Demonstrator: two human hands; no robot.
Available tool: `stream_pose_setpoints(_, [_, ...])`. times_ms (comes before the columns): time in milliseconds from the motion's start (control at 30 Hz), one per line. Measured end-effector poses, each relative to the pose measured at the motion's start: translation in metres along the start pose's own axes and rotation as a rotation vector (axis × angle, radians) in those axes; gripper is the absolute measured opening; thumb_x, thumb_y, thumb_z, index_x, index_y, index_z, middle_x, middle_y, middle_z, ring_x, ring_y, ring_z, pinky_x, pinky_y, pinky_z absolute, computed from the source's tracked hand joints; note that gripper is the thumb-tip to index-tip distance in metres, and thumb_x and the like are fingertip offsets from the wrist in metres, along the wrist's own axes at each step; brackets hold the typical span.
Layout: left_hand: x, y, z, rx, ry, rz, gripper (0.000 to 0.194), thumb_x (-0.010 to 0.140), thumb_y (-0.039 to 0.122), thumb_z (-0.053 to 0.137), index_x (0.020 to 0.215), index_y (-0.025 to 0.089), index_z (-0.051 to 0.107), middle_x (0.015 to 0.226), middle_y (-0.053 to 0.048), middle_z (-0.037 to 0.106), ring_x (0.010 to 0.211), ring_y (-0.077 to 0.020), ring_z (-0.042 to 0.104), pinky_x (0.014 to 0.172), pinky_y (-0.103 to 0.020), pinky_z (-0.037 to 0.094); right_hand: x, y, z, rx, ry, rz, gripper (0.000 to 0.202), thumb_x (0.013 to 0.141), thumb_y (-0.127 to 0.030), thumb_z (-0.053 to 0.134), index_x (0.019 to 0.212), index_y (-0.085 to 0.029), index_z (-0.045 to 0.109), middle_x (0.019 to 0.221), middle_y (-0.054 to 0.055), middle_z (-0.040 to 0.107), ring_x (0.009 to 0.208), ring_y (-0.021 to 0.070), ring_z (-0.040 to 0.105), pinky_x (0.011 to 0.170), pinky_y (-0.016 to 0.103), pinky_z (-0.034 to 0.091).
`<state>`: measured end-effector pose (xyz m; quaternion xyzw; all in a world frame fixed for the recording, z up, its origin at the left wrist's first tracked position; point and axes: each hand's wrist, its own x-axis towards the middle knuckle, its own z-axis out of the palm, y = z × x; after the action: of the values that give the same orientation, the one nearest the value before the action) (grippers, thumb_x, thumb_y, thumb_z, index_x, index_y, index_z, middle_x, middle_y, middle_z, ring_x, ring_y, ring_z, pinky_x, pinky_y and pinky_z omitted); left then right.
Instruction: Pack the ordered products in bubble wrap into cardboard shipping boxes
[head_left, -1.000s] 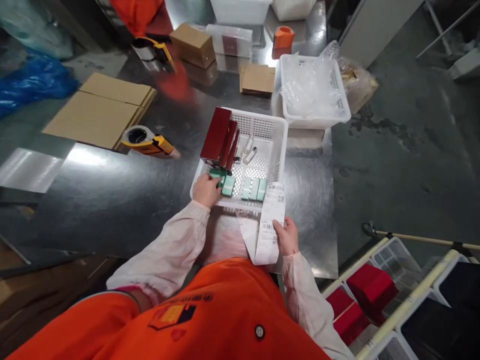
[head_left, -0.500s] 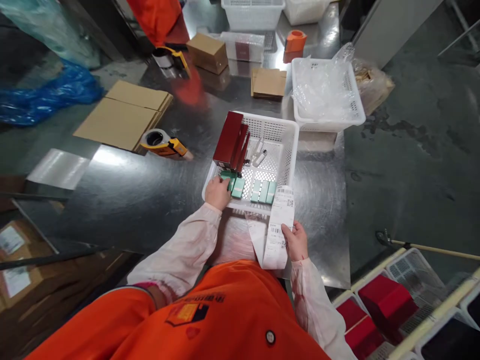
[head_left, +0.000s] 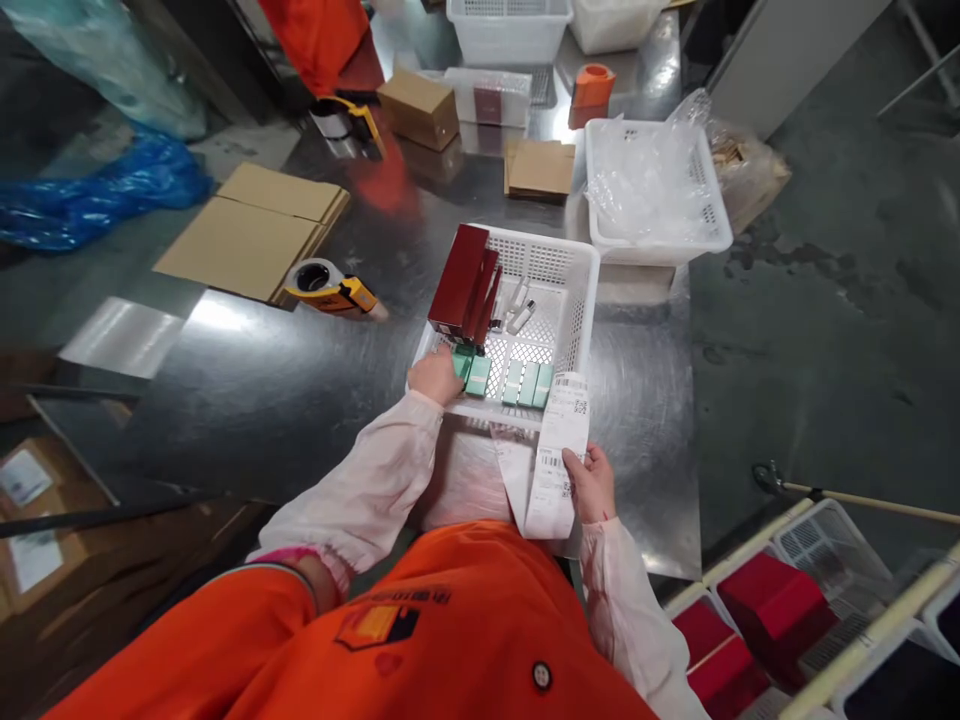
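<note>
In the head view a white plastic basket (head_left: 582, 300) stands on the metal table in front of me. My left hand (head_left: 436, 376) reaches over its near left corner, fingers curled against a small green box (head_left: 462, 364); the fingertips are partly hidden. Another green box (head_left: 478, 377) lies just right of it, and several more green boxes (head_left: 529, 384) form a row farther right. Dark red boxes (head_left: 459, 282) fill the basket's left side, with small clear-and-silver bottles (head_left: 520, 317) beside them. My right hand (head_left: 592, 484) pinches a long strip of printed labels (head_left: 553, 470) that hangs folded over the near rim.
Tape dispensers (head_left: 330, 287) and flat cardboard (head_left: 247, 230) lie to the left. A basket of bubble wrap (head_left: 651, 185) stands at the back right. Farther back are a brown carton (head_left: 418, 108) and an orange tape roll (head_left: 592, 90). Crates with red boxes (head_left: 776, 600) are at lower right.
My left hand has shifted slightly left and down at the green boxes, so more of the leftmost box shows. My right hand and the label strip stay in place.
</note>
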<state>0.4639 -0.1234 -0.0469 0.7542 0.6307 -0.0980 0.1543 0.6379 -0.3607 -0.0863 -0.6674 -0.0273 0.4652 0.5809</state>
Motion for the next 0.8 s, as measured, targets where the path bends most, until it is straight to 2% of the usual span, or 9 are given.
stream_pose_setpoints(67, [0.003,-0.005,0.003,-0.058,-0.023,0.057,0.047,0.07,0.021,0.07,0.114,0.005,0.062,0.107,-0.023,0.065,0.098,-0.0368,0.065,0.081,-0.042,0.052,-0.001,0.0,0.001,0.001,-0.008,-0.001,0.051,0.055,-0.042,0.085,0.092,-0.022,0.056,0.073,0.001,0.075,0.062,0.0208,0.07,0.058,0.031,0.056])
stream_pose_setpoints(133, [0.005,-0.01,0.008,-0.114,-0.039,0.155,0.039,0.068,0.019,0.07,0.106,0.009,0.068,0.105,-0.017,0.066,0.1,-0.0319,0.064,0.084,-0.037,0.052,-0.001,-0.001,0.001,0.011,-0.015,-0.003,0.052,0.055,-0.042,0.086,0.093,-0.022,0.056,0.073,0.002,0.075,0.063,0.0208,0.07,0.059,0.031,0.057])
stream_pose_setpoints(233, [0.004,-0.019,0.017,-0.266,-0.029,0.303,0.047,0.068,0.013,0.068,0.115,0.014,0.067,0.111,-0.009,0.063,0.092,-0.0202,0.063,0.083,-0.031,0.053,-0.002,-0.001,0.0,0.02,-0.021,-0.003,0.053,0.055,-0.043,0.086,0.093,-0.021,0.057,0.076,0.002,0.076,0.065,0.0216,0.071,0.061,0.032,0.058])
stream_pose_setpoints(367, [0.0,-0.03,0.029,-0.577,0.013,0.425,0.054,0.064,0.003,0.063,0.117,0.012,0.066,0.111,-0.008,0.055,0.068,-0.0096,0.054,0.072,-0.027,0.053,0.0,-0.001,-0.002,0.018,-0.016,-0.002,0.053,0.054,-0.042,0.087,0.093,-0.021,0.057,0.075,0.002,0.076,0.066,0.0237,0.072,0.061,0.034,0.059])
stream_pose_setpoints(600, [-0.002,-0.034,0.033,-0.712,0.047,0.472,0.057,0.061,-0.004,0.055,0.112,0.017,0.07,0.106,-0.004,0.052,0.066,-0.0083,0.05,0.069,-0.025,0.05,0.001,-0.001,-0.001,0.026,-0.025,-0.006,0.052,0.054,-0.04,0.086,0.092,-0.022,0.057,0.072,0.0,0.075,0.064,0.0226,0.071,0.062,0.034,0.059])
stream_pose_setpoints(800, [-0.004,-0.033,0.033,-0.7,0.071,0.469,0.057,0.062,-0.004,0.054,0.112,0.018,0.07,0.106,-0.004,0.052,0.067,-0.0089,0.05,0.07,-0.026,0.051,0.0,-0.002,0.0,0.02,-0.019,-0.006,0.051,0.054,-0.041,0.086,0.092,-0.022,0.057,0.072,0.002,0.075,0.066,0.0247,0.072,0.062,0.036,0.059])
